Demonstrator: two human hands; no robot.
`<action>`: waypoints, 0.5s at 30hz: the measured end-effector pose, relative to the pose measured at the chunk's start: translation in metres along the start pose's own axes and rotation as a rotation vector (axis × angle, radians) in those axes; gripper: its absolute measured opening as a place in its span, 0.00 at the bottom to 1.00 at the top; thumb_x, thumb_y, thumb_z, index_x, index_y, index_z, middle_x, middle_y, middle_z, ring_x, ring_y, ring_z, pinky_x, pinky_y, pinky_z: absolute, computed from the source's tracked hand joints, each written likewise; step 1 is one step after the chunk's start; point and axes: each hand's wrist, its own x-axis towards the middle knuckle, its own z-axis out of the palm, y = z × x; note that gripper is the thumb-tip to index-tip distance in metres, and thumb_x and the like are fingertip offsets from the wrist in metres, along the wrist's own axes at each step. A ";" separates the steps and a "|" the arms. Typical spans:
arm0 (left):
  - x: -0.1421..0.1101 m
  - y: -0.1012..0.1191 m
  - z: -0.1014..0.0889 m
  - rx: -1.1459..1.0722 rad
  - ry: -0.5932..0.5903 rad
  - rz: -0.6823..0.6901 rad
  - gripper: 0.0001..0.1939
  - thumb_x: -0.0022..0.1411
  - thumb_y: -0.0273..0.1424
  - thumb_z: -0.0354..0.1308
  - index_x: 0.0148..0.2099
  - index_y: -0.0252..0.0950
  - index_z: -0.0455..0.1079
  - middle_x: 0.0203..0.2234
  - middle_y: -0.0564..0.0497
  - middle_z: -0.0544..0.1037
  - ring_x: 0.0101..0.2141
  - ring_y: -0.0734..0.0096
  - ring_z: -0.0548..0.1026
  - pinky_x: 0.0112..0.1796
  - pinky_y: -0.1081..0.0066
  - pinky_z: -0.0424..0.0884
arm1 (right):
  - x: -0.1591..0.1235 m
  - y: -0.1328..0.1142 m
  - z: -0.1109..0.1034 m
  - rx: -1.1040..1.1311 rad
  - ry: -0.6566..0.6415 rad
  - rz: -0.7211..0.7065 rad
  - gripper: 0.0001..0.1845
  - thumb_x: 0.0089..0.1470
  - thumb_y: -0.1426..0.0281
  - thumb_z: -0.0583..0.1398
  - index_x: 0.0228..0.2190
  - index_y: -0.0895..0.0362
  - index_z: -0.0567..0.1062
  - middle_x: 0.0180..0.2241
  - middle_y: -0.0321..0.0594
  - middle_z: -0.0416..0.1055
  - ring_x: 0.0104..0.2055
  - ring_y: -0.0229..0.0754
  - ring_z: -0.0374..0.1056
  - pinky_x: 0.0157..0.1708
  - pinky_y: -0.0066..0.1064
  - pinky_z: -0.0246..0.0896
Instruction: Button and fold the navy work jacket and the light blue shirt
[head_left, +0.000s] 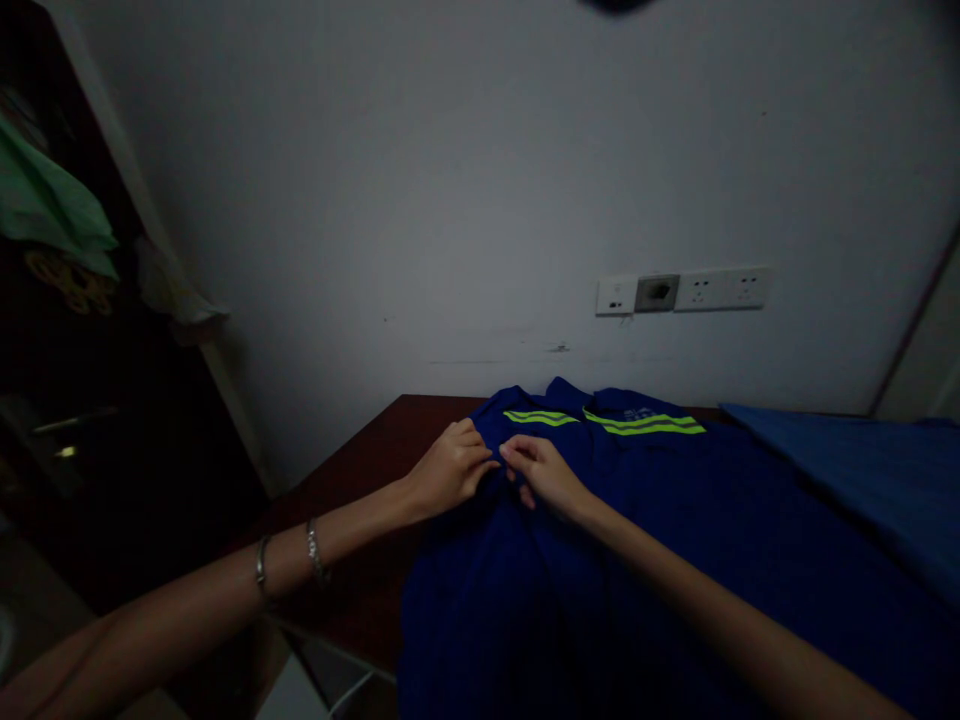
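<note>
A dark blue work jacket point(660, 530) with yellow-green reflective stripes is spread over a dark red-brown table. My left hand point(452, 466), with two bracelets on its forearm, is closed in a pinch at the jacket's left part. Close beside it, my right hand point(546, 474) pinches with thumb and forefinger, the other fingers curled. Both sets of fingertips meet the blue cloth just below the left stripe. Dim light hides exactly which bit of fabric lies between them.
The bare table top point(360, 455) shows at the left. Lighter blue cloth point(847, 470) lies at the right. A white wall with sockets point(701, 290) rises behind. On the far left stands a dark door point(112, 450) with green cloth point(52, 200) hanging on it.
</note>
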 end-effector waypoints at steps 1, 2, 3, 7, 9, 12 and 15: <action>0.000 0.000 -0.001 -0.032 0.006 -0.005 0.10 0.60 0.27 0.50 0.32 0.33 0.73 0.28 0.47 0.73 0.34 0.69 0.64 0.38 0.67 0.61 | 0.000 -0.001 -0.001 0.040 -0.003 0.023 0.17 0.46 0.56 0.56 0.25 0.59 0.66 0.17 0.28 0.58 0.10 0.26 0.51 0.07 0.20 0.46; 0.000 0.000 -0.001 -0.060 0.006 -0.008 0.10 0.60 0.27 0.51 0.32 0.33 0.73 0.28 0.48 0.73 0.34 0.69 0.65 0.38 0.66 0.61 | -0.001 -0.003 -0.002 0.075 -0.014 0.047 0.17 0.45 0.57 0.58 0.25 0.60 0.66 0.17 0.28 0.58 0.11 0.26 0.50 0.07 0.19 0.46; 0.000 -0.001 -0.002 -0.086 -0.001 -0.007 0.10 0.60 0.26 0.51 0.32 0.33 0.73 0.28 0.48 0.74 0.34 0.69 0.65 0.39 0.66 0.61 | -0.001 -0.004 -0.003 0.102 -0.035 0.069 0.17 0.45 0.57 0.58 0.24 0.60 0.66 0.17 0.29 0.58 0.12 0.26 0.50 0.07 0.18 0.45; -0.001 -0.007 -0.003 -0.188 -0.062 0.017 0.10 0.60 0.29 0.51 0.34 0.34 0.74 0.30 0.47 0.74 0.35 0.69 0.66 0.40 0.67 0.62 | -0.006 -0.009 -0.010 0.126 -0.151 0.124 0.17 0.43 0.57 0.61 0.24 0.60 0.67 0.18 0.30 0.60 0.14 0.26 0.51 0.07 0.18 0.44; -0.002 -0.010 -0.005 -0.249 -0.102 0.031 0.10 0.60 0.30 0.52 0.36 0.34 0.74 0.31 0.47 0.74 0.36 0.70 0.67 0.41 0.67 0.62 | -0.009 -0.009 -0.013 0.108 -0.177 0.126 0.17 0.43 0.57 0.60 0.25 0.60 0.67 0.17 0.30 0.60 0.14 0.27 0.51 0.07 0.18 0.45; -0.003 -0.013 -0.013 -0.357 -0.162 -0.001 0.10 0.56 0.33 0.57 0.40 0.37 0.73 0.34 0.48 0.74 0.38 0.69 0.68 0.42 0.67 0.62 | -0.011 -0.009 -0.014 0.084 -0.185 0.128 0.18 0.43 0.56 0.60 0.25 0.59 0.67 0.17 0.29 0.59 0.14 0.26 0.51 0.07 0.18 0.45; -0.001 -0.019 -0.022 -0.488 -0.149 -0.118 0.13 0.53 0.35 0.59 0.41 0.38 0.73 0.35 0.48 0.75 0.39 0.68 0.69 0.42 0.66 0.63 | -0.011 -0.010 -0.016 0.063 -0.168 0.127 0.20 0.43 0.54 0.60 0.23 0.59 0.65 0.17 0.29 0.59 0.14 0.27 0.52 0.07 0.18 0.46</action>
